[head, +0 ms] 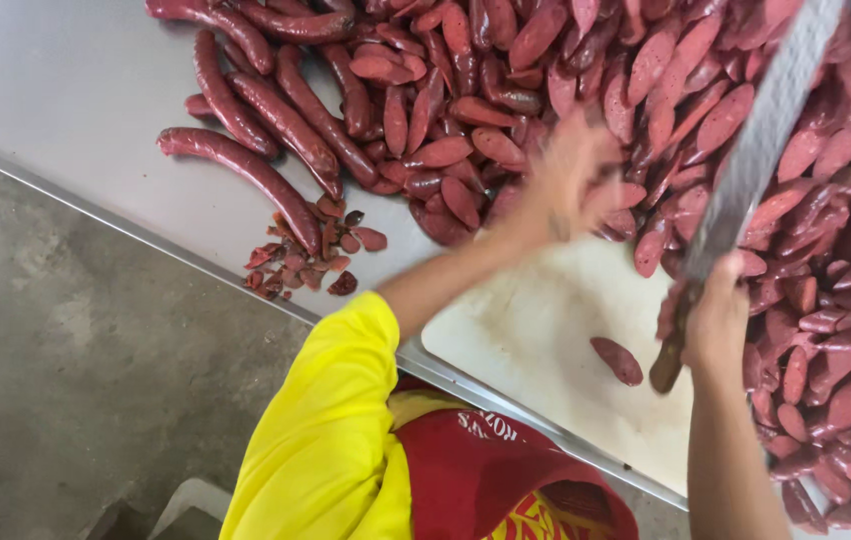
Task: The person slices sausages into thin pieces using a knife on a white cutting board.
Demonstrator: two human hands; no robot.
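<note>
Red sausage slices (pixel 806 200) everywhere; right hand (pixel 718 318) gripping knife (pixel 746 170) raised over cutting board (pixel 546 330), left hand (pixel 571 170) blurry, grip unclear, reaching into pile.

One knife (pixel 746 170) up at 2 o'clock. One white cutting board (pixel 546 330) at 5. One lone slice (pixel 617 360) lay on it. Whole sausages (pixel 246 165) at 11: roughly eight. Cut slices (pixel 846 260): too many to count.

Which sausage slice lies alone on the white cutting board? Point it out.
The sausage slice left of the knife handle in the right hand; every other slice sits in the heap.
</note>
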